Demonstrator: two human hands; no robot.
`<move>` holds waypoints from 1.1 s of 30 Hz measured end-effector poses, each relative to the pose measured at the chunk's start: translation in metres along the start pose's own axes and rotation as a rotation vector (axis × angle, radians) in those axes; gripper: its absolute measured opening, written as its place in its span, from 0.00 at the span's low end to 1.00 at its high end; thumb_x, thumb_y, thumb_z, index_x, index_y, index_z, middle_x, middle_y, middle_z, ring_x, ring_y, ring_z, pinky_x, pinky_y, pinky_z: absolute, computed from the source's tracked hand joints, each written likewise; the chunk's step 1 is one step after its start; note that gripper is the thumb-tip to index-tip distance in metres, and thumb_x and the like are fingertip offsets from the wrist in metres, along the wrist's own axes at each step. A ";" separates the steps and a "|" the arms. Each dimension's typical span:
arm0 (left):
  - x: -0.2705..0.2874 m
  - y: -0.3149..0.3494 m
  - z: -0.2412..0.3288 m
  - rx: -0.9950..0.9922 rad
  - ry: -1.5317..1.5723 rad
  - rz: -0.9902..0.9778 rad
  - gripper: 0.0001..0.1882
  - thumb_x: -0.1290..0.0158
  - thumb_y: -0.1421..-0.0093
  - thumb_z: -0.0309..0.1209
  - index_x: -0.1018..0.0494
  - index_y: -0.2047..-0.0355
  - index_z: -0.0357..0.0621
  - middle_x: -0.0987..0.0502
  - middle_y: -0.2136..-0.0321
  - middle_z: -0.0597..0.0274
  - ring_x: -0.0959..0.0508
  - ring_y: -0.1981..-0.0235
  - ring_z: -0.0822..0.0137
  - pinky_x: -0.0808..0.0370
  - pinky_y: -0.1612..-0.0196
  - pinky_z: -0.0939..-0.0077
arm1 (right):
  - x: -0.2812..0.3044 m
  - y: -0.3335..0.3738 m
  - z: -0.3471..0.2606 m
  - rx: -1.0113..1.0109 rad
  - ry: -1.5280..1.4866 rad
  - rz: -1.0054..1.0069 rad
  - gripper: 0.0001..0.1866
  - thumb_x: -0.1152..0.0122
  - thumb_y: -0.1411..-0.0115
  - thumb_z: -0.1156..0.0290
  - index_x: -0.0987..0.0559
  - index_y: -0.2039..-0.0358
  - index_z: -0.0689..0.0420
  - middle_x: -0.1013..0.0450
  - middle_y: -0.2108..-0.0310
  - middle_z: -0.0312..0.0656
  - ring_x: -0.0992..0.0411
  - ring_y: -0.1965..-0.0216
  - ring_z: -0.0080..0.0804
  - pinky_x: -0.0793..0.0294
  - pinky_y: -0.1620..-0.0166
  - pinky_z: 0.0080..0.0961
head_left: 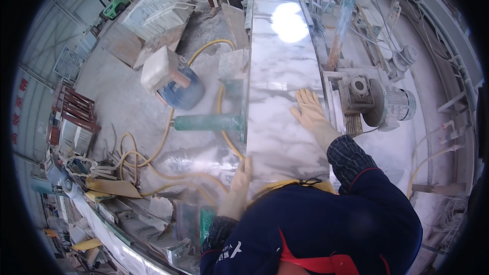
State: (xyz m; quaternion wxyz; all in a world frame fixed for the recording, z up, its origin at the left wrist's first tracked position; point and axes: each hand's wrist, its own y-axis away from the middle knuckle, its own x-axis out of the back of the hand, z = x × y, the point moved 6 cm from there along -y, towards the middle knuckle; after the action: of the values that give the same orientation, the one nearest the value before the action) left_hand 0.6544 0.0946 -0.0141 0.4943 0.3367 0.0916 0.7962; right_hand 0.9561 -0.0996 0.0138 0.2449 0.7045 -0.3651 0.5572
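Observation:
A long, polished stone slab (285, 142), white with grey veining, stretches away in front of me. My right hand (309, 112), in a cream rubber glove, lies flat on its surface near the right edge, fingers stretched forward. In a matching glove, my left hand (242, 177) is at the slab's near left edge. Its fingers point forward along the side, and how they bend round the edge is hard to make out. Against the slab's near end, a yellow apron (272, 187) shows at my waist.
Right of the slab stands a motor with gearbox (384, 103). On the left are a green cylinder (206, 122), a blue barrel (182, 91) with a whitish container (162, 71) on top, and a looping yellow hose (162, 147). Stone offcuts (160, 209) lie at lower left.

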 end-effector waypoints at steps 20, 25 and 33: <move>-0.001 -0.009 0.003 0.028 0.083 -0.032 0.37 0.60 0.28 0.58 0.32 0.35 0.38 0.27 0.40 0.43 0.29 0.37 0.50 0.37 0.34 0.65 | -0.001 -0.010 0.005 0.004 0.001 0.059 0.39 0.54 0.31 0.46 0.41 0.29 0.62 0.47 0.27 0.53 0.55 0.24 0.45 0.64 0.23 0.41; 0.001 -0.007 0.007 -0.022 0.084 -0.034 0.37 0.60 0.28 0.57 0.33 0.35 0.36 0.26 0.41 0.42 0.29 0.38 0.50 0.36 0.35 0.66 | 0.002 -0.013 0.005 -0.001 -0.010 0.049 0.39 0.54 0.31 0.47 0.40 0.29 0.62 0.47 0.27 0.53 0.55 0.24 0.45 0.64 0.23 0.41; 0.003 -0.004 0.025 0.010 0.035 -0.015 0.37 0.60 0.27 0.57 0.33 0.36 0.34 0.24 0.43 0.43 0.26 0.41 0.53 0.33 0.38 0.66 | 0.005 -0.017 0.004 0.008 0.004 0.042 0.39 0.53 0.31 0.47 0.40 0.29 0.63 0.47 0.27 0.53 0.55 0.24 0.45 0.64 0.23 0.42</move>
State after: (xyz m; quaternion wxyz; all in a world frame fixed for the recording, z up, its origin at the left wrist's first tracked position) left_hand 0.6719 0.0946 0.0049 0.4966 0.3247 0.1068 0.7978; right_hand 0.9730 -0.0936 0.0187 0.2313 0.6966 -0.3771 0.5649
